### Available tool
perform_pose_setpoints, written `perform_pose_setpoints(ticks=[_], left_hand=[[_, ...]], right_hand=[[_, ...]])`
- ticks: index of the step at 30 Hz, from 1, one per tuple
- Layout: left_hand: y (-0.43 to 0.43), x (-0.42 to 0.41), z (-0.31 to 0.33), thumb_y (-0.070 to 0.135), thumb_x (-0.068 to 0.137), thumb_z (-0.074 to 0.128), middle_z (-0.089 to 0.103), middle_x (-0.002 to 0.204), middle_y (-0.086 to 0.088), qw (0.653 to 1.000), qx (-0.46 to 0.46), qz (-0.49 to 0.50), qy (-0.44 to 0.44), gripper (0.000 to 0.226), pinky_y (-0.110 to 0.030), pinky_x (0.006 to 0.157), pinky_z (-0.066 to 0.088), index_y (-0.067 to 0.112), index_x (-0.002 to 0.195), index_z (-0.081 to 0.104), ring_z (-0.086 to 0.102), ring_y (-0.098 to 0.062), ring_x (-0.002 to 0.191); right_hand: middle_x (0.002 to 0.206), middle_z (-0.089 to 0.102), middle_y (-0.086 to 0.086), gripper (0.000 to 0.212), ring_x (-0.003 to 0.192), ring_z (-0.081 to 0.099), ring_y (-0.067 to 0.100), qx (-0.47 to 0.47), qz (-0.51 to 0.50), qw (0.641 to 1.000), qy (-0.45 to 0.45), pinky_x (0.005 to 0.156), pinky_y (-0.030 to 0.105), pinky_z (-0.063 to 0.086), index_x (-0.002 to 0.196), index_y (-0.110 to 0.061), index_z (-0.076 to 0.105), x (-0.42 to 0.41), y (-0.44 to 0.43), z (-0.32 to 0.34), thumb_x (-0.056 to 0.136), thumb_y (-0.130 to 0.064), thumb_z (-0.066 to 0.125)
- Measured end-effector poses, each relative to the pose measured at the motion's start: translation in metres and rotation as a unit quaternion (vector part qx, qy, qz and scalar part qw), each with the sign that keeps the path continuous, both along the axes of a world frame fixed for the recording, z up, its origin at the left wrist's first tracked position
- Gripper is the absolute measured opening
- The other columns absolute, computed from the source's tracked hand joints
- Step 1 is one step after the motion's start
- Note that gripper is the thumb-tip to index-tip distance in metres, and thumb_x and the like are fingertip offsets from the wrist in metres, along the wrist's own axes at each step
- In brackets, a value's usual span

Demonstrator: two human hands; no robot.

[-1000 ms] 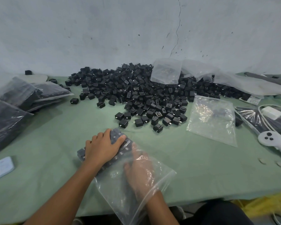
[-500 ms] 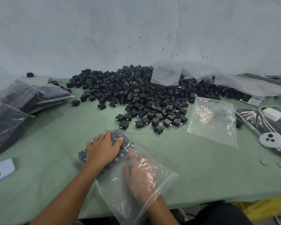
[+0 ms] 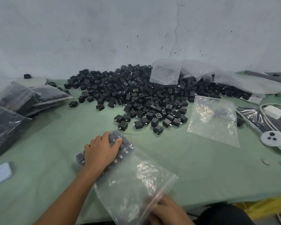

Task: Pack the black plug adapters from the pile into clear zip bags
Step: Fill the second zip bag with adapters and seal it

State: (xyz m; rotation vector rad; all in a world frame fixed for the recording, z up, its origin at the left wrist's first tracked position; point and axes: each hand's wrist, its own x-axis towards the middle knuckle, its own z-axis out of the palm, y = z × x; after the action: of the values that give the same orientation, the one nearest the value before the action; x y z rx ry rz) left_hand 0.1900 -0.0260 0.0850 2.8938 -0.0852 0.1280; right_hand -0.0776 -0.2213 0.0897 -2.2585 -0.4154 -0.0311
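surface (image 3: 201, 168): covered in a matte green cloth that reaches back to a cracked pale wall.
pile (image 3: 136, 95): small, boxy black plug adapters, heaped loosely at mid-back of the surface, with strays spilling toward the person.
filled bags (image 3: 15, 101): stacked at the far left, glossy film over dark blocks.
zip bag (image 3: 136, 181): clear, crinkled film lying flat in front of the person. Its long axis runs from far-left to near-right. The closed end points toward the pile and the zip mouth points at the near edge.
spare bag (image 3: 212, 120): empty and flat, to the right of the pile.
left hand (image 3: 101, 151): lies palm down on the bag's far end. The grip is apart, fingers draped over the block, as it was half a second ago.
right hand (image 3: 167, 210): was inside the bag before and is now out at the zip mouth. It is blurred, so I cannot tell whether its grip pinches the film.
packed adapters (image 3: 125, 146): packed side by side at the closed end of the zip bag, under the left hand.
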Motion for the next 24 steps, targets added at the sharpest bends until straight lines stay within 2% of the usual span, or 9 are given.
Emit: perform_pose_setpoints(ticks=[2, 4, 6, 8, 10, 14, 19, 21, 24], left_hand=[[-0.001, -0.001, -0.001, 0.076, 0.09, 0.022, 0.06, 0.131, -0.003, 1.0, 0.0, -0.001, -0.009, 0.069, -0.048, 0.098, 0.036, 0.03, 0.137, 0.044, 0.053, -0.029, 0.117], [-0.001, -0.002, -0.002, 0.076, 0.091, 0.022, 0.059, 0.131, -0.003, 1.0, 0.002, -0.001, -0.01, 0.069, -0.048, 0.098, 0.036, 0.03, 0.137, 0.044, 0.053, -0.029, 0.118], [-0.001, -0.003, -0.001, 0.075, 0.091, 0.022, 0.058, 0.134, -0.003, 1.0, 0.004, 0.0, -0.006, 0.07, -0.048, 0.1, 0.036, 0.03, 0.14, 0.042, 0.052, -0.029, 0.12], [0.0, -0.003, 0.0, 0.075, 0.092, 0.022, 0.058, 0.134, -0.003, 1.0, -0.002, -0.002, -0.006, 0.069, -0.048, 0.1, 0.035, 0.03, 0.14, 0.042, 0.052, -0.029, 0.121], [-0.001, -0.003, 0.001, 0.075, 0.092, 0.023, 0.058, 0.133, -0.003, 1.0, -0.002, -0.001, -0.004, 0.068, -0.047, 0.1, 0.036, 0.031, 0.139, 0.043, 0.052, -0.028, 0.12], [0.0, -0.003, 0.0, 0.076, 0.091, 0.023, 0.06, 0.13, -0.001, 1.0, -0.002, 0.002, -0.005, 0.066, -0.046, 0.098, 0.036, 0.032, 0.135, 0.045, 0.053, -0.026, 0.117], [0.004, -0.001, 0.008, 0.079, 0.083, 0.037, 0.064, 0.126, 0.004, 0.995, -0.094, 0.025, 0.023, 0.069, -0.044, 0.097, 0.039, 0.036, 0.135, 0.051, 0.058, -0.025, 0.115], [0.006, -0.005, 0.013, 0.071, 0.086, 0.048, 0.063, 0.131, 0.003, 0.986, -0.164, 0.028, 0.015, 0.065, -0.045, 0.101, 0.041, 0.033, 0.138, 0.052, 0.057, -0.024, 0.12], [0.0, -0.029, 0.033, 0.041, 0.092, 0.064, 0.062, 0.129, 0.002, 0.963, -0.244, -0.017, -0.11, 0.045, -0.039, 0.104, 0.042, 0.025, 0.134, 0.059, 0.053, -0.022, 0.122]], right_hand=[[0.118, 0.064, -0.031, 0.017, 0.118, 0.055, -0.01, -0.038, 0.08, 0.996, 0.03, 0.097, 0.004, 0.037, 0.098, -0.046, 0.073, 0.006, -0.027, 0.032, 0.092, -0.033, 0.065], [0.104, 0.071, -0.024, 0.026, 0.102, 0.065, -0.003, 0.017, 0.003, 0.997, 0.075, 0.087, 0.009, 0.045, 0.098, -0.042, 0.073, 0.03, -0.048, 0.06, 0.09, -0.021, 0.061], [0.097, 0.071, -0.023, 0.028, 0.089, 0.066, -0.001, 0.008, -0.096, 0.995, 0.004, 0.078, 0.012, 0.046, 0.096, -0.041, 0.073, 0.066, -0.062, 0.067, 0.091, -0.016, 0.061], [0.108, 0.066, -0.019, 0.025, 0.09, 0.063, 0.002, -0.06, -0.17, 0.983, -0.033, 0.083, 0.022, 0.048, 0.106, -0.038, 0.07, 0.123, -0.071, 0.064, 0.097, -0.018, 0.058], [0.128, 0.056, -0.009, 0.029, 0.107, 0.059, 0.013, -0.161, -0.202, 0.966, -0.025, 0.093, 0.034, 0.048, 0.125, -0.028, 0.063, 0.181, -0.077, 0.057, 0.1, -0.019, 0.051], [0.145, 0.042, 0.005, 0.048, 0.126, 0.049, 0.027, -0.261, -0.188, 0.946, 0.034, 0.099, 0.04, 0.046, 0.148, -0.027, 0.038, 0.251, -0.08, 0.025, 0.101, -0.026, 0.046], [0.125, 0.049, 0.007, 0.029, 0.106, 0.051, 0.029, -0.233, -0.213, 0.949, 0.031, 0.086, 0.04, 0.046, 0.127, -0.026, 0.044, 0.255, -0.078, 0.004, 0.099, -0.032, 0.049], [0.126, 0.043, 0.006, 0.035, 0.101, 0.05, 0.027, -0.202, -0.208, 0.955, 0.061, 0.086, 0.036, 0.043, 0.129, -0.025, 0.045, 0.249, -0.081, 0.005, 0.096, -0.027, 0.055], [0.125, 0.042, 0.005, 0.042, 0.111, 0.053, 0.027, -0.147, -0.206, 0.962, 0.105, 0.096, 0.033, 0.044, 0.131, -0.022, 0.053, 0.228, -0.091, 0.016, 0.09, -0.023, 0.062]])
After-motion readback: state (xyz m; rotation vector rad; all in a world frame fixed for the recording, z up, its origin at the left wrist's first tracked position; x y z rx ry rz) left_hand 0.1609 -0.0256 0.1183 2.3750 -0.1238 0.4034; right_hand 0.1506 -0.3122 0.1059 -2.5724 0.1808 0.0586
